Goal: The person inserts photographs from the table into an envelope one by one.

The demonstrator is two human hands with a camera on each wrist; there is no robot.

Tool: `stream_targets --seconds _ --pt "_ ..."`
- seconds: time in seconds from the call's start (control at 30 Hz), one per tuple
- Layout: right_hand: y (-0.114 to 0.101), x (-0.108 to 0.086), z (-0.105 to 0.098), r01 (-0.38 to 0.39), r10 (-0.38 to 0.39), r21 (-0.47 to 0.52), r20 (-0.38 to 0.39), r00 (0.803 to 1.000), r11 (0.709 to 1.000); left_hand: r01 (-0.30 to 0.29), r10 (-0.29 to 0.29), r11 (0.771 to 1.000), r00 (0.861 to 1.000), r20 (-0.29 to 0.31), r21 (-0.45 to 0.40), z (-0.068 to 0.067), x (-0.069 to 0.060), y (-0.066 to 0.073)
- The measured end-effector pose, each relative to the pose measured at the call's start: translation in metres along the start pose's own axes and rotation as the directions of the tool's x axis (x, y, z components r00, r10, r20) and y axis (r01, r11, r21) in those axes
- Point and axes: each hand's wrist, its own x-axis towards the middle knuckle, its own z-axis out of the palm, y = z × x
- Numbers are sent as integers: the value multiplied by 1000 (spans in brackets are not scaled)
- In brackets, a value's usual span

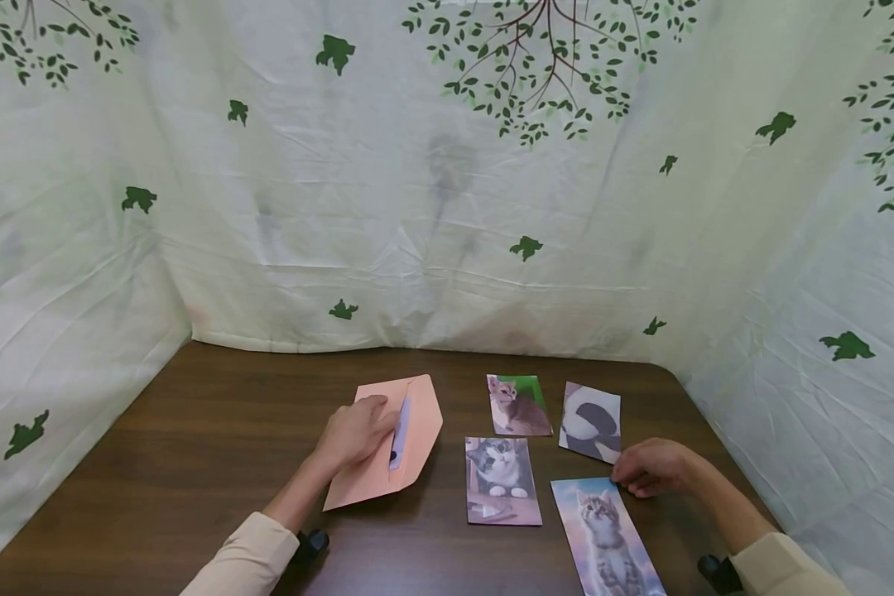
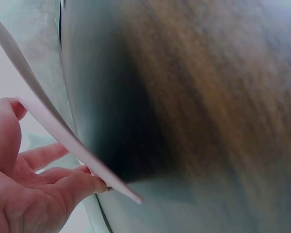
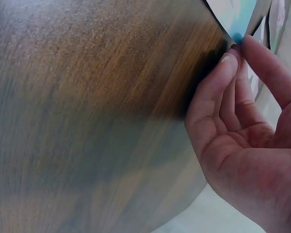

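Observation:
My left hand grips a peach envelope, with a purple-edged card showing in its opening. In the left wrist view the thumb and fingers of the hand hold the tilted envelope from both sides. My right hand pinches the top right corner of a card with a standing kitten. The right wrist view shows the fingertips of the hand closed on the corner of that card.
Left of and behind the kitten card lie a grey-and-white cat card, a brown cat card with green and a dark-and-white picture card. A leaf-patterned cloth hangs around the brown table.

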Motion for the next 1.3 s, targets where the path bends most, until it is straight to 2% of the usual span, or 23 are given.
stream_targets --seconds 0.17,0.43,0.97,1.3 --pt "-2 1 0 7 -7 -4 12 1000 1000 20 -20 1000 1000 2 -10 -1 -1 1" --pt "-7 3 -1 -7 7 11 19 1000 1000 8 -8 1000 1000 0 1 -2 0 1" --pt "-14 0 -3 21 -23 38 42 999 999 13 -13 1000 1000 6 -4 -2 -1 1" --pt "-17 2 -1 -34 32 66 19 999 997 14 -14 1000 1000 2 -9 -2 -1 0"
